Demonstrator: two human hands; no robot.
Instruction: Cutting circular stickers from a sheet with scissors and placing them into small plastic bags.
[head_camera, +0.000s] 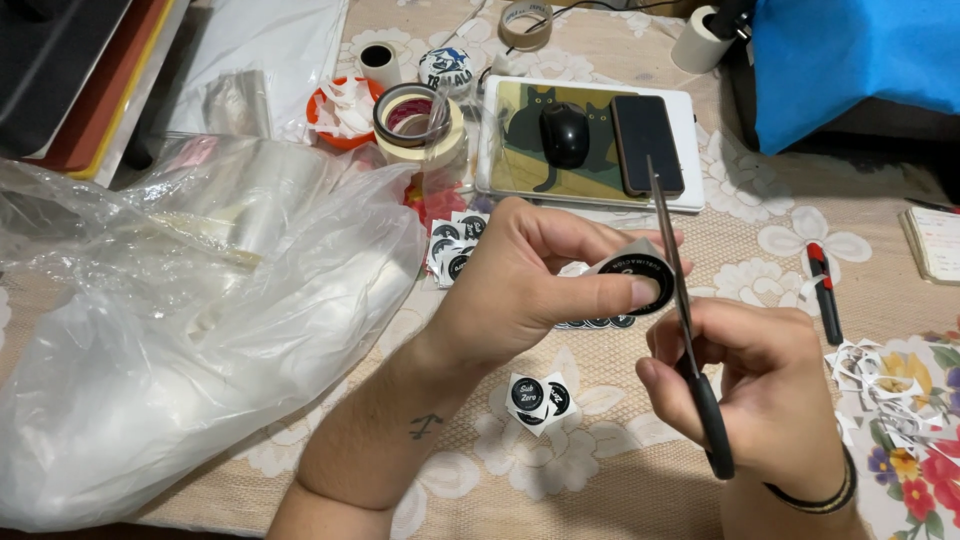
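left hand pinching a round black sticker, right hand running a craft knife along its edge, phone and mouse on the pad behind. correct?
Not quite: the right hand holds scissors, not a craft knife; the head view shows the long blades and black handle. The red and black craft knife lies untouched on the tablecloth. The rest stands: the left hand pinches the round black sticker, with phone and mouse on the pad behind.

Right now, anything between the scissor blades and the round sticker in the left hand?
Nothing visible. The left hand pinches the round black sticker by thumb and fingers, and the scissors in the right hand run along its right edge, seemingly touching it. No scrap or other sticker lies between them.
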